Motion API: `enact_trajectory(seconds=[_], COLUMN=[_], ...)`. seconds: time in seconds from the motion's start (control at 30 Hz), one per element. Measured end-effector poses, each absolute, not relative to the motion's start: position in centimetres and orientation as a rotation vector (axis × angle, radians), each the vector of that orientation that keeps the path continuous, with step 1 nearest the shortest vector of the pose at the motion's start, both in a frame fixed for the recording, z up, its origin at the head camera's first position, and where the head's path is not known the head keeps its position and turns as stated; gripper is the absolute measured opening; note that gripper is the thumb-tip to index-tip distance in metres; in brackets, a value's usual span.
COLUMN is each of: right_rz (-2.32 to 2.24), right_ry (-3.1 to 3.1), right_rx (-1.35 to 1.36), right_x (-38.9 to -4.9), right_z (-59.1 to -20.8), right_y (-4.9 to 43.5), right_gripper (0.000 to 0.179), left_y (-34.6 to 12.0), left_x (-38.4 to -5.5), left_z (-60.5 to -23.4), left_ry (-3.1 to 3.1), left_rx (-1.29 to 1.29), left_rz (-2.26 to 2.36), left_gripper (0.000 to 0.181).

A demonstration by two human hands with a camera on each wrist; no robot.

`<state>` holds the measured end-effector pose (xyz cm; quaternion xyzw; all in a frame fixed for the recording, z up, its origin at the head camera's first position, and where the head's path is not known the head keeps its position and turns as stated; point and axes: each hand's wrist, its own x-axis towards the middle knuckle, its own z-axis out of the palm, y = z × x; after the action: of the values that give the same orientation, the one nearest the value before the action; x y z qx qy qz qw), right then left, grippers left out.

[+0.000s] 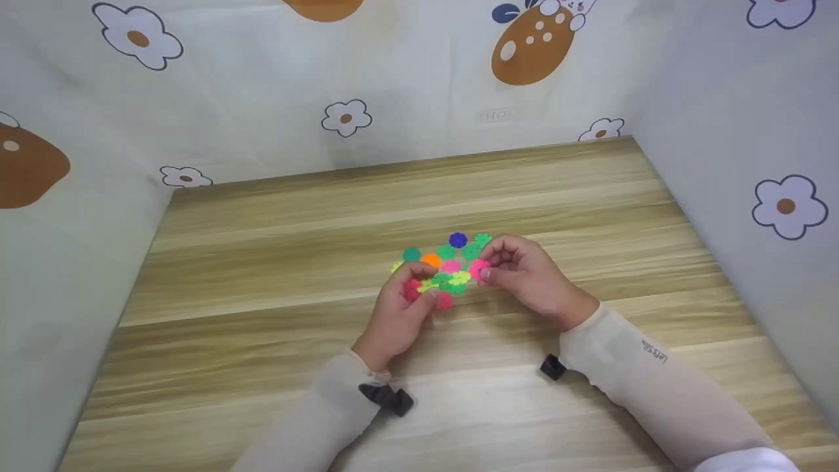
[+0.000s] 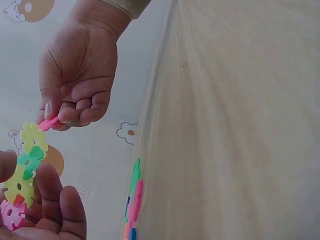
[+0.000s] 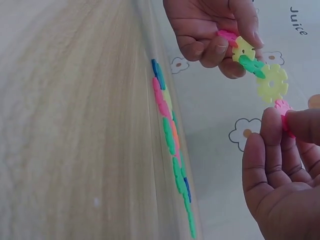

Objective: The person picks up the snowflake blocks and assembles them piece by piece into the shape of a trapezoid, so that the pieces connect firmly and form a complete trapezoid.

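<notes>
A short chain of notched plastic snowflake discs (image 3: 272,82) stretches between the two hands above the table. Yellow and green discs form its middle, with pink ones at the ends. My left hand (image 1: 400,307) pinches the chain's left end, where a pink disc (image 2: 12,214) shows by its fingers. At the other end, my right hand (image 1: 534,280) holds a pink disc (image 1: 479,270) between thumb and fingertips. Whether that disc is fully joined to the yellow one, I cannot tell. Loose snowflake discs (image 1: 457,240) lie on the table just behind the chain, partly hidden by the hands.
The wood-grain table (image 1: 249,288) carries the loose discs in blue, green, orange, pink and yellow near its middle. Pale walls (image 1: 249,98) with flower prints stand at its back and sides. Black wrist straps (image 1: 387,396) sit on the sleeves.
</notes>
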<state>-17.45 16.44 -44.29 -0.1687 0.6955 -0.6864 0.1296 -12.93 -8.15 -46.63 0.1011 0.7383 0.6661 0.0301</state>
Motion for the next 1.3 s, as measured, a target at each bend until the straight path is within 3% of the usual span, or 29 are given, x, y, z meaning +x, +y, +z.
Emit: enact_trajectory(seconds=[0.83, 1.13, 1.3], right_rz=[-2.046, -2.011, -1.889], right_ry=[2.082, 1.989, 2.017], right_rx=[-0.631, -0.534, -0.525], right_x=[-16.8, -16.5, -16.2], right_z=[-44.8, -45.1, -45.0], right_y=[15.6, 15.2, 15.0], right_gripper=[0.013, 0.015, 0.007], left_y=[-8.0, -8.1, -8.3], left_x=[-12.8, -13.1, -13.1], left_z=[-46.3, -46.6, -46.6], left_ry=[2.235, 2.147, 2.102], left_rx=[0.395, 0.296, 0.26], left_rz=[2.051, 2.251, 2.344], left_gripper=[0.03, 0.049, 0.052])
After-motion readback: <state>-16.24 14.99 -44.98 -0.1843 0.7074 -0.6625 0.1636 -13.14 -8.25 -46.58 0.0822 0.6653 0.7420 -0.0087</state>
